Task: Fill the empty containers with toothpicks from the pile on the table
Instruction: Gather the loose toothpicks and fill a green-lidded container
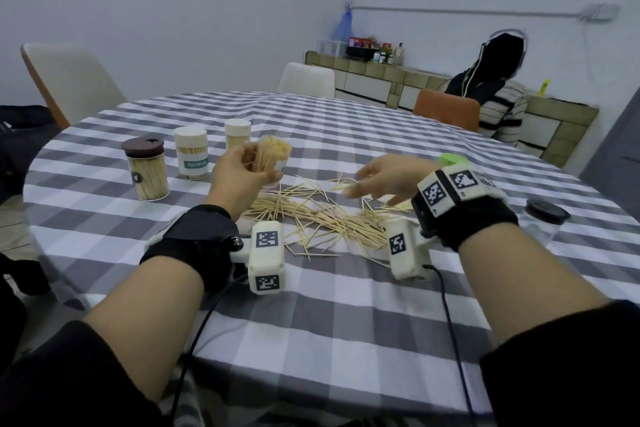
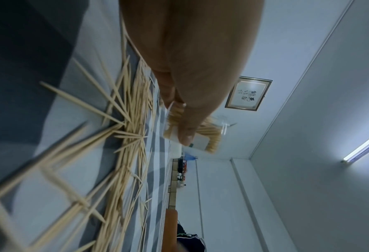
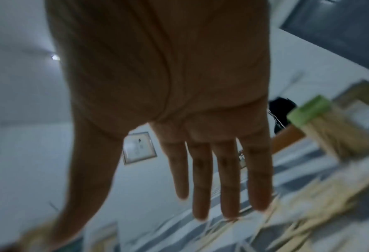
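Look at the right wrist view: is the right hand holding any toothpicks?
No, the right hand is spread with straight fingers and nothing between them, above the toothpick pile.

Head view high over the checked table (image 1: 311, 340); both wrist views low, close, sharing the toothpick pile (image 1: 311, 218).

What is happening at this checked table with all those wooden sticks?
A person is packing toothpicks into small jars. Their left hand grips a clear plastic container crammed with toothpicks, held above the grey-and-white checked tablecloth. Their right hand hovers open over the loose pile of wooden toothpicks. Three filled, capped jars stand to the left.
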